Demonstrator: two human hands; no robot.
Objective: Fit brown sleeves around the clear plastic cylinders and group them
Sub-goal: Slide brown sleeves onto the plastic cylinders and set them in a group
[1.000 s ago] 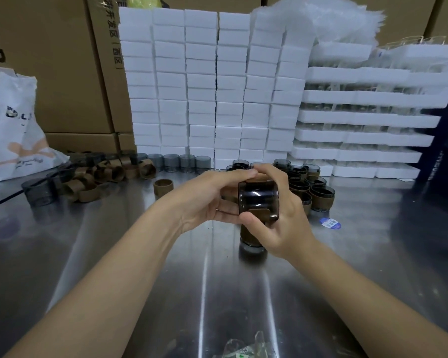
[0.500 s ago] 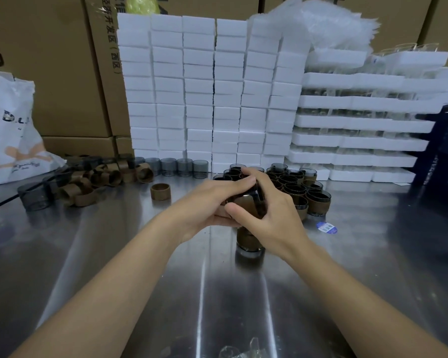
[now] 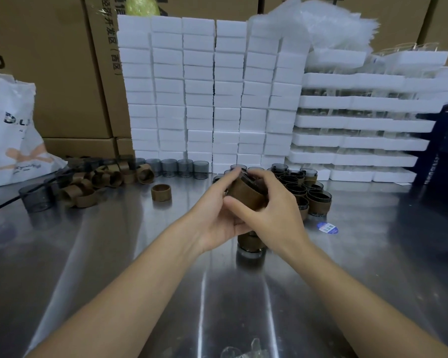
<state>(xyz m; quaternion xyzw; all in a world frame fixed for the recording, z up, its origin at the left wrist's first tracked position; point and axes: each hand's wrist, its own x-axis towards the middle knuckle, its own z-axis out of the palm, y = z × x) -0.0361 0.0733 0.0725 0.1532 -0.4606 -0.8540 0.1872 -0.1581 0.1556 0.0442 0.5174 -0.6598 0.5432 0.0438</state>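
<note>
Cardboard cartons (image 3: 62, 73) line the back of the room, and in front of them a shiny steel table (image 3: 114, 254) carries everything else. Far left sits a white printed bag (image 3: 11, 140), and just beside it a loose heap of empty brown sleeves (image 3: 93, 182) lies mixed with a few bare grey-tinted cylinders (image 3: 35, 200). One lone sleeve (image 3: 161, 191) stands upright on its own, apart from the heap, and a short row of unsleeved cylinders (image 3: 177, 168) runs along the foot of the stacked white foam blocks (image 3: 212, 99). At the middle, the left hand (image 3: 217, 215) cups from below with its fingers curled up, and the right hand (image 3: 274, 210) closes over from the other side, thumb pressed to the front; between them they grip a tilted cylinder wearing its brown sleeve (image 3: 246, 195), held above the table. Directly under the hands another sleeved cylinder (image 3: 251, 244) stands on the steel (only its lower half shows). Right of the hands, the finished sleeved cylinders (image 3: 308, 189) cluster tightly together, a small blue sticker (image 3: 327, 227) lies near them, and white foam trays (image 3: 360, 125) rise in layers behind.
</note>
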